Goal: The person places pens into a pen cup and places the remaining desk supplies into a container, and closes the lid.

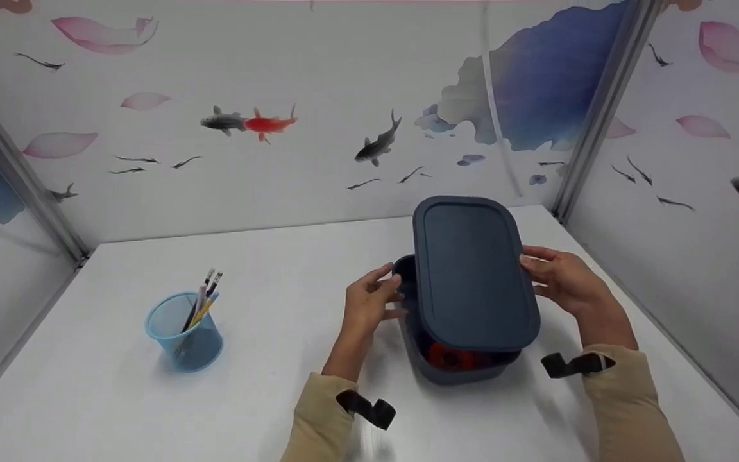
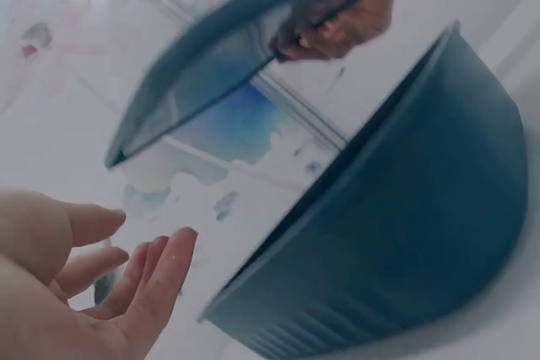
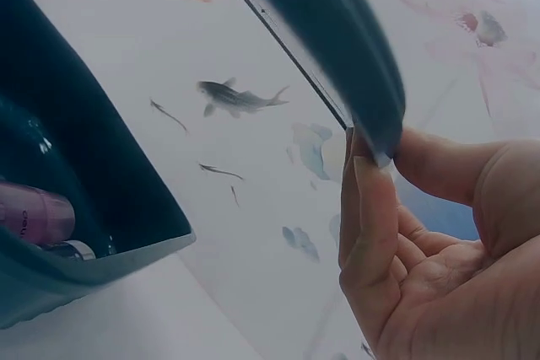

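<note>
My right hand [image 1: 565, 279] pinches the edge of a dark blue lid [image 1: 475, 276] between thumb and fingers. The lid is raised and tilted above a dark blue storage box [image 2: 405, 208], as the left wrist view shows. My left hand [image 1: 369, 301] is beside the box's left rim, fingers apart and holding nothing; in the left wrist view the hand [image 2: 110, 284] stands clear of the lid. Inside the box a red-orange thing [image 1: 450, 356] shows below the lid, and a pink cylindrical item [image 3: 38, 212] appears in the right wrist view. The lid hides most of the contents.
A light blue mesh pen cup [image 1: 183, 333] with several pencils and pens [image 1: 203, 305] stands on the left of the white table [image 1: 267, 398]. White panels [image 1: 318, 64] painted with fish and petals enclose the table at the back and sides.
</note>
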`<action>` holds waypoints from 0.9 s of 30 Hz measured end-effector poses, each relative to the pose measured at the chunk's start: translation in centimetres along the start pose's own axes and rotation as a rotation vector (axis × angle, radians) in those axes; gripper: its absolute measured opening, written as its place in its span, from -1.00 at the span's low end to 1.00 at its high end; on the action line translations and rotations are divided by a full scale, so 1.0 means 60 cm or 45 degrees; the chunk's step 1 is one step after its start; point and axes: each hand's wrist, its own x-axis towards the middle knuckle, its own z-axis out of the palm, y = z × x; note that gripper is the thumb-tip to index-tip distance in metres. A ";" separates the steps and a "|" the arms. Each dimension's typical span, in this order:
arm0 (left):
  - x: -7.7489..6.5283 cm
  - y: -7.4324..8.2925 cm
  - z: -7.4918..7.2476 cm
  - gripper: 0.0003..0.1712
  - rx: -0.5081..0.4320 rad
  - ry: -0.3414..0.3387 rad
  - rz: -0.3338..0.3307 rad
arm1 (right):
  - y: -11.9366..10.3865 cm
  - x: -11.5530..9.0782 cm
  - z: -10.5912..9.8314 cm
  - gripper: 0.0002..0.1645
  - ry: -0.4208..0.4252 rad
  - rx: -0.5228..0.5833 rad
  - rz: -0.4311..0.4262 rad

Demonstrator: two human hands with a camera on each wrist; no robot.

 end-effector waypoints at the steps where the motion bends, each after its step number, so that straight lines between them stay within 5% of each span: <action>1: -0.003 0.005 0.001 -0.47 -0.012 -0.023 0.012 | 0.003 0.001 0.001 -0.82 0.001 -0.019 0.002; 7: -0.014 0.023 0.002 -0.47 -0.046 -0.069 0.049 | 0.014 0.010 0.007 -0.58 -0.003 -0.186 0.009; 18: -0.012 0.014 0.006 -0.42 0.007 -0.060 -0.034 | 0.021 0.015 0.027 -0.19 0.058 -0.391 0.019; 27: -0.010 0.010 0.007 -0.44 0.003 -0.050 -0.118 | 0.030 0.019 0.044 -0.28 0.082 -0.802 0.020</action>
